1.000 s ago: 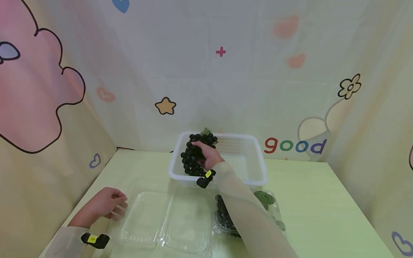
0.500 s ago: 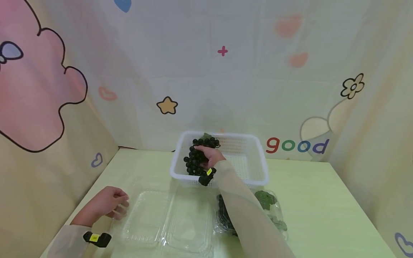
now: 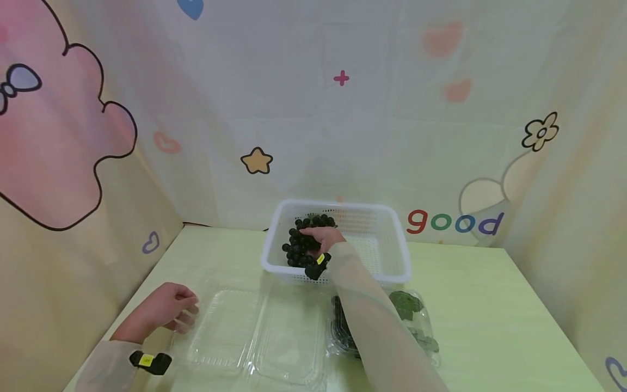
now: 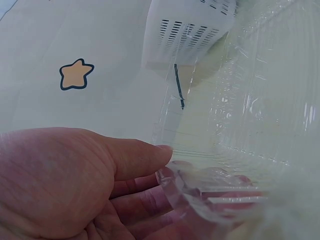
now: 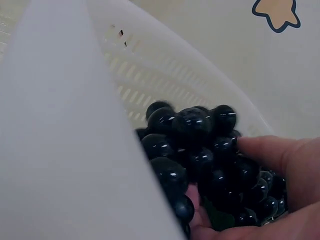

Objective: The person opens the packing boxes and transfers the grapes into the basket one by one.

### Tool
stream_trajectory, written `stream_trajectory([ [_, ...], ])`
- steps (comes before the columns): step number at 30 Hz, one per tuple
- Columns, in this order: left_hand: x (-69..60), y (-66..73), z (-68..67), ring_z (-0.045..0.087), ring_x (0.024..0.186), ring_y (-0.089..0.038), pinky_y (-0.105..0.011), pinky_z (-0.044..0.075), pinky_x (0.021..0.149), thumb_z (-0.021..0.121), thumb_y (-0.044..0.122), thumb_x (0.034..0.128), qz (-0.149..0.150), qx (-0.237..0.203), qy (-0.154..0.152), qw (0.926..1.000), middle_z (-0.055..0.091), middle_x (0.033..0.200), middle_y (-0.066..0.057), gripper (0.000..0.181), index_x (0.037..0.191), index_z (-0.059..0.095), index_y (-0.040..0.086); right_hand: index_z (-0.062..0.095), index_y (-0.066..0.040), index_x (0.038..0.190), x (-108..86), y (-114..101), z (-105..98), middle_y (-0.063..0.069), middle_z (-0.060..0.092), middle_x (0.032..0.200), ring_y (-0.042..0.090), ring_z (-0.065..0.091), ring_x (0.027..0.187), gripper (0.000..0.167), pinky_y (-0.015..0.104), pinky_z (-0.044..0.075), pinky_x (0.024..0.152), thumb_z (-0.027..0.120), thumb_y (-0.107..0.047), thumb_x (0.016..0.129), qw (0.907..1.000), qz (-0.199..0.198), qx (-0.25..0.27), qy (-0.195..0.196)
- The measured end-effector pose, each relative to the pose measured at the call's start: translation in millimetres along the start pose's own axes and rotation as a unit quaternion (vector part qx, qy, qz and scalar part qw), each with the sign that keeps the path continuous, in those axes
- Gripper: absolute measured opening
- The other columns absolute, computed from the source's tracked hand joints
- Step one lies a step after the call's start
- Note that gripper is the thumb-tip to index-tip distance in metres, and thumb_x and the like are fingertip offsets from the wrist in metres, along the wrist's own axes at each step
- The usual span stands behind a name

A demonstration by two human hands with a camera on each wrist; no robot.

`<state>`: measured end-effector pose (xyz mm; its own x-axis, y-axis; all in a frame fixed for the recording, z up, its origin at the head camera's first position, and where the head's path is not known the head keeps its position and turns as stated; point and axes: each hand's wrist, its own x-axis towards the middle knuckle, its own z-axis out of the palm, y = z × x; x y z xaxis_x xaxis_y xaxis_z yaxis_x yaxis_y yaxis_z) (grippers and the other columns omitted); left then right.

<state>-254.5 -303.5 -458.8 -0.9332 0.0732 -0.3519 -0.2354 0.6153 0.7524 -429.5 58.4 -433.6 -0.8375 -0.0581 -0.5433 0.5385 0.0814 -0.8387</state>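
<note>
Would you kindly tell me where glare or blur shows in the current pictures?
Head view: the open box carries small glints and nearly blends into the table; left wrist view: bright streaks of glare on that box, with blur at the lower right; right wrist view: small highlights on the grapes, and a pale foreground shape out of focus.

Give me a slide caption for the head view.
Right hand holding dark grapes in a white basket, left hand at the edge of an open clear container.
</note>
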Motion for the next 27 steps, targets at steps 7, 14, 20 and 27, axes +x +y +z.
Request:
stream_trajectory([
  [7, 0.3, 1.2, 1.2, 0.072, 0.083, -0.023, -0.038, 0.063, 0.07, 0.056, 0.013, 0.105, -0.005, 0.003, 0.002, 1.0, 0.075, 0.104, -0.014, 0.025, 0.117, 0.063, -0.008, 0.034, 0.0, 0.156, 8.3, 2.3, -0.9, 0.023, 0.032, 0.161, 0.03, 0.065, 0.084, 0.065, 0.045, 0.053, 0.1, 0.065, -0.012, 0.1, 0.9999, 0.012, -0.001, -0.001],
  [14, 0.2, 3.1, -0.3, 0.072, 0.084, -0.023, -0.038, 0.063, 0.071, 0.055, 0.014, 0.1053, -0.003, 0.004, -0.001, 1.0, 0.074, 0.106, -0.016, 0.026, 0.118, 0.062, -0.008, 0.026, -0.003, 0.16, 1.7, -0.5, -4.3, 0.019, 0.015, 0.169, 0.04, 0.029, 0.15, 0.07, 0.05, 0.049, 0.11, 0.062, -0.008, 0.1, 0.9977, 0.015, 0.067, -0.004],
  [20, 0.3, 4.5, -2.0, 0.072, 0.085, -0.023, -0.039, 0.063, 0.072, 0.055, 0.016, 0.1056, -0.004, 0.016, -0.006, 0.9999, 0.074, 0.107, -0.017, 0.029, 0.12, 0.061, -0.009, 0.03, -0.007, 0.159, -8.0, -3.7, -6.8, 0.018, 0.009, 0.171, 0.038, 0.016, 0.155, 0.065, 0.057, 0.047, 0.109, 0.06, -0.017, 0.103, 0.9967, 0.004, 0.081, -0.007],
  [27, 0.5, 4.8, -2.7, 0.072, 0.086, -0.022, -0.038, 0.063, 0.071, 0.057, 0.021, 0.105, -0.008, 0.039, -0.002, 0.9992, 0.075, 0.105, -0.015, 0.034, 0.121, 0.062, -0.009, 0.026, -0.01, 0.161, -17.4, -8.0, -10.1, 0.018, 0.005, 0.172, 0.04, 0.012, 0.157, 0.068, 0.063, 0.039, 0.114, 0.057, -0.027, 0.104, 0.9973, 0.001, 0.071, -0.017],
])
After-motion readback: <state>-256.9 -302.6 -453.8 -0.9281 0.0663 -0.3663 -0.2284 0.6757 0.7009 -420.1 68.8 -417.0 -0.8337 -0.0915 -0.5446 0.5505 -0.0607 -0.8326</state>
